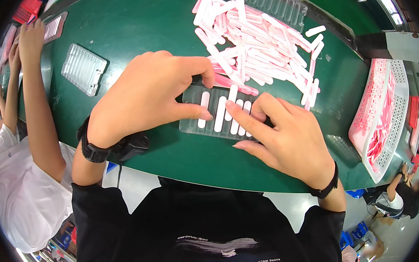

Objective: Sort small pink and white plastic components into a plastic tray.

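A clear slotted plastic tray [188,125] lies on the green table in front of me, with several flat white round-ended sticks in its slots. My left hand [155,95] reaches over the tray's left part, thumb and index finger apart. Its thumb tip touches a white stick [205,96]. The index finger of my right hand [288,132] rests on another stick [233,91], which sits farther from me than its neighbours. The right thumb is apart from that finger, at the tray's near edge; the other right fingers are curled and partly hidden.
Beyond the tray lies a loose pile of pink and white sticks [256,41], with another clear tray [273,5] behind it. A further tray [83,69] lies left. A white basket [395,111] of pink pieces stands right. A co-worker's arms [38,88] reach along the left side.
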Tool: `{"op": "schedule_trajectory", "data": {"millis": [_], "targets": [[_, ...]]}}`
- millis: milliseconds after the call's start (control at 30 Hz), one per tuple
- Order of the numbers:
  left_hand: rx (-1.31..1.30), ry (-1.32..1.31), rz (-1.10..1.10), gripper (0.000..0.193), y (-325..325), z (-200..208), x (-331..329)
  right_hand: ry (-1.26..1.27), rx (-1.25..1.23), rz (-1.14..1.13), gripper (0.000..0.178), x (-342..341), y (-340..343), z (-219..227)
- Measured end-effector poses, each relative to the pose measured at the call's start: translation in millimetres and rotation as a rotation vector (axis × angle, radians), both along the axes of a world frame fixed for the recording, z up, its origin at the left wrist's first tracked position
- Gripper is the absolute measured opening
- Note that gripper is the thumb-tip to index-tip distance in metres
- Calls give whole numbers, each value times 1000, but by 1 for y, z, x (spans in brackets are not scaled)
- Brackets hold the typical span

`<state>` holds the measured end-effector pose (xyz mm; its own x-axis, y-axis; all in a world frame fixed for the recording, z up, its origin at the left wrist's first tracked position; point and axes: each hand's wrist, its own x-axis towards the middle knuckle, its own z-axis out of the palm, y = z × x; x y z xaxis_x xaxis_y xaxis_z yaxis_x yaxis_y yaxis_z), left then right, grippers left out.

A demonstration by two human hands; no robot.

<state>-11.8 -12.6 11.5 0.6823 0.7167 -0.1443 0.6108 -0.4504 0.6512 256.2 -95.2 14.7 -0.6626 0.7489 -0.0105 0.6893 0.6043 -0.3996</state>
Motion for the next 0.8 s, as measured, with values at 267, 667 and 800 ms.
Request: {"op": "schedule_trajectory", "data": {"millis": [267,667,800], "targets": [[-23,-54,6,35,2,0,2,14,12,54,48,0,-8,-2],[366,-239,73,16,23,-35,4,232,128,-397,13,16,33,-17],[75,-285,235,16,22,-22,5,216,188,-373,14,12,42,-21]]}}
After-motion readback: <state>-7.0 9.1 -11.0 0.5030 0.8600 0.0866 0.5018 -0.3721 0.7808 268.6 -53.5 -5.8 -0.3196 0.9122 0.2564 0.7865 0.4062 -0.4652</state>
